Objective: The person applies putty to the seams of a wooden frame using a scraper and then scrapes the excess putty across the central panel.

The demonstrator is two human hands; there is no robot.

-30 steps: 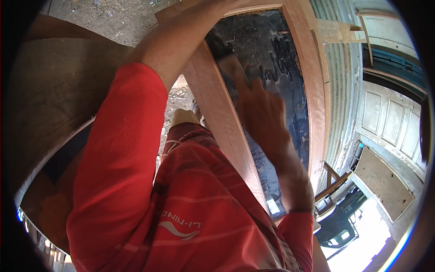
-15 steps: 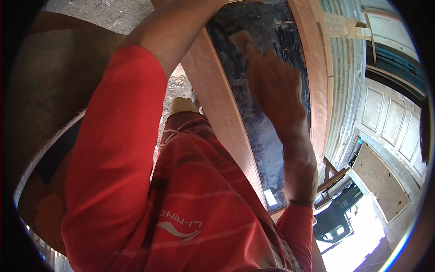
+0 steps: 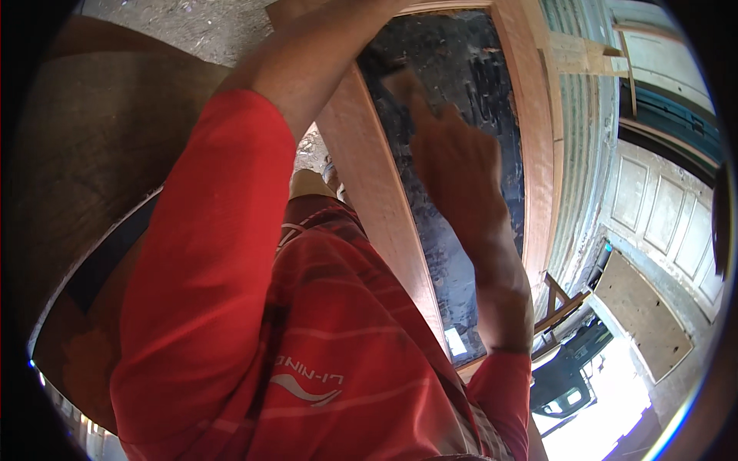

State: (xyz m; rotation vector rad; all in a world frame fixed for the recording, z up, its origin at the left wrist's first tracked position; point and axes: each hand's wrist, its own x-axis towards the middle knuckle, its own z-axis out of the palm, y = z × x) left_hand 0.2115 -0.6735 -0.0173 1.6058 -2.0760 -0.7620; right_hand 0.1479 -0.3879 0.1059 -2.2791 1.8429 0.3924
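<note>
My right hand reaches over a long black panel set within a reddish wooden frame. It is closed round a small flat tool with a pale brownish blade-like end. That end rests at or just above the panel, near its left edge. Motion blurs it, and the exact kind of tool cannot be made out. Uneven dark streaks and smears cover the panel's far half. My left forearm crosses the upper left and leaves the picture at the top, so the left hand is out of sight.
Along the frame's right side stand corrugated sheets and a wooden bar. Pale panelled doors and a brown board are farther right. A large curved brown surface lies left. Debris covers the ground behind.
My right hand and the tool have shifted slightly left and a little nearer on the panel. The view has moved slightly, showing more of the frame's far end.
</note>
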